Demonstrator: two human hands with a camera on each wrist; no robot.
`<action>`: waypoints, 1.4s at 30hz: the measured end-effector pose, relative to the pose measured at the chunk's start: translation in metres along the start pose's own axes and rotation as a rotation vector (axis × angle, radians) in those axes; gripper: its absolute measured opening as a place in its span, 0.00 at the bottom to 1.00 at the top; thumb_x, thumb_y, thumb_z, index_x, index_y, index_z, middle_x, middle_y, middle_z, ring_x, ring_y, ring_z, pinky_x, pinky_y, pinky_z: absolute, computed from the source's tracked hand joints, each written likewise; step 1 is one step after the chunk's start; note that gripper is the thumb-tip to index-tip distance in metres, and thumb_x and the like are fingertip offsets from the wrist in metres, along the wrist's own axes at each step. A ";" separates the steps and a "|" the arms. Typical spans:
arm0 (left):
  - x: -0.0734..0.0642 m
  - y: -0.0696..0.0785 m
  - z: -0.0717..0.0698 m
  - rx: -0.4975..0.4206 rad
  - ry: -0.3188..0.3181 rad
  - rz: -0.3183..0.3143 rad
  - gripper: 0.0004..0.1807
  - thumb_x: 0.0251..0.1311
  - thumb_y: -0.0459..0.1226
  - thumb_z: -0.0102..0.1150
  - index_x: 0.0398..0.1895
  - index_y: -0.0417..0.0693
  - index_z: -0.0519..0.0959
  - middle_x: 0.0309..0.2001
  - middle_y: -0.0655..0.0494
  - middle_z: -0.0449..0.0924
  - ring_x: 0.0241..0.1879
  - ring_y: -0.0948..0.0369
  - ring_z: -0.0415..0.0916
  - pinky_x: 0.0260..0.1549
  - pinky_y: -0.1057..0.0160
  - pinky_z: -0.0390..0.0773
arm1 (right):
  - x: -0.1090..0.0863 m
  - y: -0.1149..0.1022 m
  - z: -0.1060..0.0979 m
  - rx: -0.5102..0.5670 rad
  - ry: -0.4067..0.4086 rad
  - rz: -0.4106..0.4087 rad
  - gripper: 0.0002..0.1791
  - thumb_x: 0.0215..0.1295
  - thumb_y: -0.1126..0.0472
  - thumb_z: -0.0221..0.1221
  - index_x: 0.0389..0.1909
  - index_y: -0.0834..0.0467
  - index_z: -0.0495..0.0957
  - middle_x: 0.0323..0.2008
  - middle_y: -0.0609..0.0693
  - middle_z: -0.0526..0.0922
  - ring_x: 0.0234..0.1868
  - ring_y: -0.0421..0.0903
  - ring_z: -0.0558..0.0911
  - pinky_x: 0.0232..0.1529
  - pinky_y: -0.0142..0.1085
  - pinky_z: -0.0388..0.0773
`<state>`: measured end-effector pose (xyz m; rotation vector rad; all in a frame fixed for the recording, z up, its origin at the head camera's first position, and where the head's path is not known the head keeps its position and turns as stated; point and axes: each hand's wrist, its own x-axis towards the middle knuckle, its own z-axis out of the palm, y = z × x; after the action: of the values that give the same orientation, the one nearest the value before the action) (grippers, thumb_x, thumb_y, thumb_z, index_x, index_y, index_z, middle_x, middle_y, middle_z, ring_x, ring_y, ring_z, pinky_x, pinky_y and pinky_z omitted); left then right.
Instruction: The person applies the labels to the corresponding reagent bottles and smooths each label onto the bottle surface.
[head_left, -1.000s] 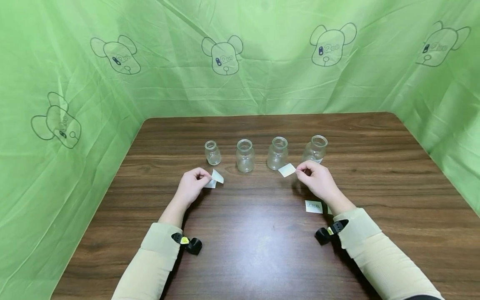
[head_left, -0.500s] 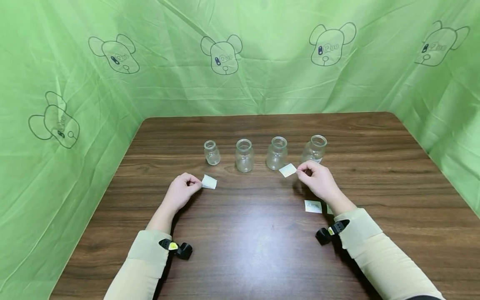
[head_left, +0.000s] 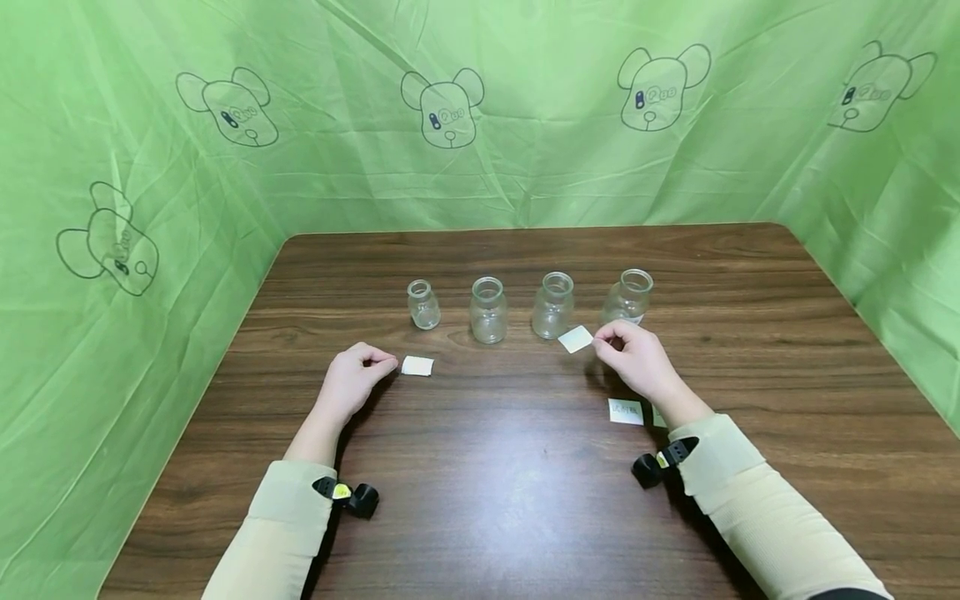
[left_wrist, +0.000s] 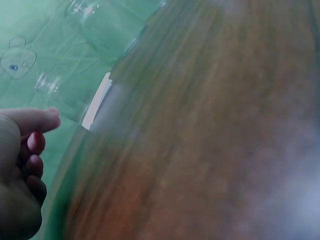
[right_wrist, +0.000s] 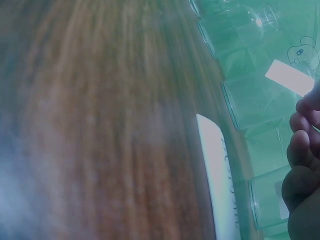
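The left hand has its thumb and forefinger drawn together and holds nothing; in the left wrist view a narrow gap parts them from a white slip lying on the brown desk — whether one slip or several stacked, I cannot tell. The right hand pinches the corner of a white card, lifted in front of the third of four upright glass jars in a row. The small jar stands leftmost, then the second jar, the third jar and the fourth jar, partly hidden behind the right hand. Near the right wrist lie a printed label and another label, mostly covered.
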<state>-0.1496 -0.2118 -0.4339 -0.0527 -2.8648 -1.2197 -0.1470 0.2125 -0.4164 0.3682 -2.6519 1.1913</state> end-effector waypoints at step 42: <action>0.024 0.163 0.113 -0.234 -0.317 0.368 0.15 0.60 0.41 0.60 0.50 0.48 0.81 0.44 0.58 0.83 0.42 0.68 0.77 0.41 0.72 0.74 | 0.014 -0.016 0.015 0.053 0.016 -0.256 0.03 0.53 0.70 0.60 0.28 0.60 0.80 0.25 0.44 0.76 0.26 0.38 0.71 0.27 0.29 0.68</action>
<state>-0.1684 -0.0167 -0.3940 -0.8067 -2.7491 -1.5653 -0.1566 0.1891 -0.4110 0.6809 -2.4710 1.1780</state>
